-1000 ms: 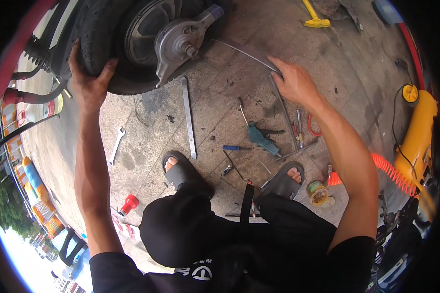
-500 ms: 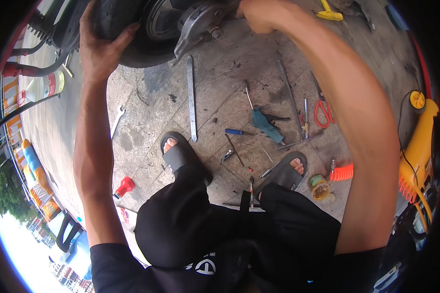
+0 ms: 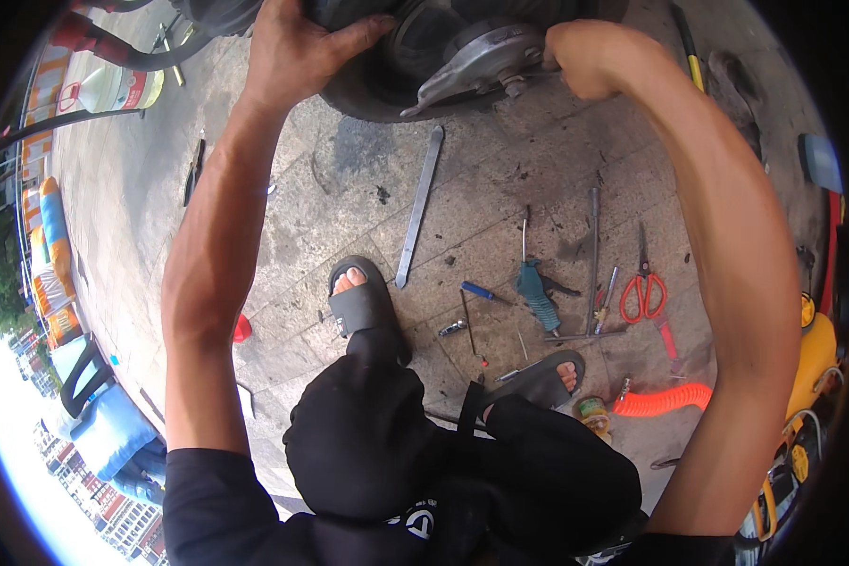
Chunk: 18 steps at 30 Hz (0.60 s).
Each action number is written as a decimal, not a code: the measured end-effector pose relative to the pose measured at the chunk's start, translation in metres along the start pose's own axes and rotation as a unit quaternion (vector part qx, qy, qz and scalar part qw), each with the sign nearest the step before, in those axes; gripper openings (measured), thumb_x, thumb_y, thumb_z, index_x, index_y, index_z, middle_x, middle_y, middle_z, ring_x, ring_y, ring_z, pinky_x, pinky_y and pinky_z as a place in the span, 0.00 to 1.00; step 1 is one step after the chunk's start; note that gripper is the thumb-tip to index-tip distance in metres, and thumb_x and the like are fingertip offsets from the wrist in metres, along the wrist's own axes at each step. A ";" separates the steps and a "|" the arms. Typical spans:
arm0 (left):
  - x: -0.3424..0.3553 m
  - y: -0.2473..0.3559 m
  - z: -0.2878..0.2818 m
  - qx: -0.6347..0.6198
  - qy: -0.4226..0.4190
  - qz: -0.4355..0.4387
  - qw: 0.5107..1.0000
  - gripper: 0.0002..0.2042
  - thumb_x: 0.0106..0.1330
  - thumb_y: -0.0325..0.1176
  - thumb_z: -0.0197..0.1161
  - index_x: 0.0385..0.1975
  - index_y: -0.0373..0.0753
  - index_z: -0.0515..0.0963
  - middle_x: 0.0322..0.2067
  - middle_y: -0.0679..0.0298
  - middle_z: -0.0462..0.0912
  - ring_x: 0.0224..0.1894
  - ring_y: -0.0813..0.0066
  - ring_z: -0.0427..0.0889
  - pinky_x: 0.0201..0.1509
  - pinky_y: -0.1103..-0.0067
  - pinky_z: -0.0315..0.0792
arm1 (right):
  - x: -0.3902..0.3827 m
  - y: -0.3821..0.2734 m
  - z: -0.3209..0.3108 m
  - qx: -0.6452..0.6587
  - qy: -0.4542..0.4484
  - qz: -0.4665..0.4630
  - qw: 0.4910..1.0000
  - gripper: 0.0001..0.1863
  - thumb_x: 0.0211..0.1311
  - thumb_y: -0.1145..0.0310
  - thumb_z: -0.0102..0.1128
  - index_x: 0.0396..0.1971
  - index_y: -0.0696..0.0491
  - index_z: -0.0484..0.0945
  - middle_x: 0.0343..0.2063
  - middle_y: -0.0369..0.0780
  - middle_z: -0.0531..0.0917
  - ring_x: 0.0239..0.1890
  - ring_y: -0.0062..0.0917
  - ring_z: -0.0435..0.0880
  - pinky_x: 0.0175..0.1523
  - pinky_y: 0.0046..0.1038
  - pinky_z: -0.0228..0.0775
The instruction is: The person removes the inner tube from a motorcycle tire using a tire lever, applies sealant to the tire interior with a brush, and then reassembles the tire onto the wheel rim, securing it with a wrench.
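A wheel with a black tyre [image 3: 363,90] is at the far edge, its top cut off by the frame. On its side is a silver-grey metal brake plate [image 3: 486,58] with a lever arm pointing left and a nut at its centre. My left hand [image 3: 297,57] grips the tyre's left side, thumb laid across the rubber and the other fingers mostly out of sight. My right hand [image 3: 594,58] is closed in a fist at the right end of the plate, beside the axle. What lies inside that fist is hidden.
On the paving lie a flat steel bar [image 3: 420,208], a blue screwdriver [image 3: 478,291], a green-handled tool [image 3: 538,297], red-handled scissors [image 3: 643,294] and a coiled orange hose [image 3: 665,401]. A jar [image 3: 592,415] stands by my right sandal [image 3: 538,382]. A liquid bottle [image 3: 118,88] is far left.
The view has shifted, so the wheel, both hands and the floor tools sit further right in the picture. Both hands stay at the wheel; the scissors show more fully.
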<state>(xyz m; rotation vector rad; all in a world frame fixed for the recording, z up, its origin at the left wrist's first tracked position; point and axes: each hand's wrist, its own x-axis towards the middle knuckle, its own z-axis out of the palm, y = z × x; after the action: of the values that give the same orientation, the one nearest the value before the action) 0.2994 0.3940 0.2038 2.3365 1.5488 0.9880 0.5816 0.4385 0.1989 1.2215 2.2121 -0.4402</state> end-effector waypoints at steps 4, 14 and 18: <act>0.006 -0.009 0.003 -0.057 0.018 0.010 0.998 0.49 0.46 0.42 0.81 0.67 0.28 0.60 0.59 0.48 0.72 0.63 0.58 0.71 0.67 0.68 0.64 | -0.003 -0.002 -0.012 -0.045 -0.016 -0.030 0.998 0.18 0.58 0.76 0.56 0.49 0.57 0.81 0.39 0.51 0.85 0.46 0.46 0.83 0.50 0.40 0.76; 0.002 -0.011 0.007 -0.211 0.006 -0.016 0.977 0.50 0.49 0.42 0.81 0.69 0.29 0.57 0.61 0.50 0.72 0.64 0.64 0.71 0.68 0.71 0.64 | 0.006 0.013 -0.059 0.029 -0.193 0.020 0.981 0.27 0.62 0.64 0.55 0.63 0.48 0.74 0.33 0.38 0.84 0.27 0.26 0.79 0.30 0.32 0.72; 0.009 -0.012 0.013 -0.232 0.025 -0.008 0.972 0.48 0.49 0.40 0.81 0.68 0.28 0.59 0.61 0.51 0.72 0.63 0.64 0.71 0.68 0.71 0.65 | 0.014 0.010 -0.038 -0.024 -0.183 -0.015 0.983 0.25 0.61 0.64 0.55 0.59 0.49 0.77 0.36 0.41 0.86 0.31 0.30 0.83 0.35 0.34 0.75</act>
<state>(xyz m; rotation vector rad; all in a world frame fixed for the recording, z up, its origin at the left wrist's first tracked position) 0.3002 0.4100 0.1920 1.9831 1.1853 1.2529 0.5717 0.4731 0.2202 0.9922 1.9154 -0.5705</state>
